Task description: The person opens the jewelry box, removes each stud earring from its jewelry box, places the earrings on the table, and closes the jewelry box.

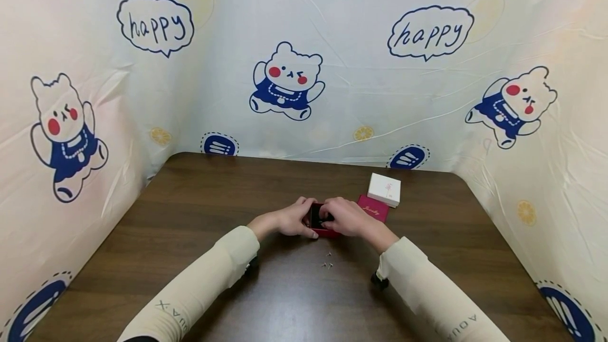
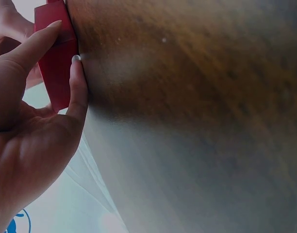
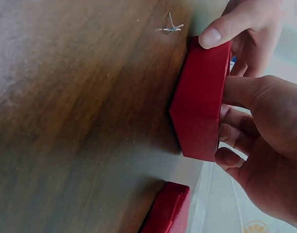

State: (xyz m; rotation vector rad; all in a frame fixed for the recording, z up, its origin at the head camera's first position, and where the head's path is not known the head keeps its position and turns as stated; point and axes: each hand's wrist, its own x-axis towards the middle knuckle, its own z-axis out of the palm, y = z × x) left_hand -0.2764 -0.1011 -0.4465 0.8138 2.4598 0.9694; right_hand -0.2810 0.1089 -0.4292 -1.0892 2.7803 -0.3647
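A small red jewelry box (image 1: 326, 233) with a black inside sits on the table, its open side up. My left hand (image 1: 295, 218) grips it at the left end, with the thumb (image 3: 211, 37) on its near wall. From the right, my right hand (image 1: 345, 216) reaches over the rim, fingers bent down into the box. Those fingertips are hidden inside, and I cannot tell whether they pinch anything. On the table just in front of the box lie three tiny silvery stud-like pieces (image 1: 328, 265), thin and pointed.
To the right of the box lies a dark red lid (image 1: 372, 208) with gold "Jewelry" lettering. A white box (image 1: 384, 189) with a small pink print stands against it, farther back. The brown wooden table (image 1: 214, 189) is bordered by a printed cloth backdrop (image 1: 351, 83).
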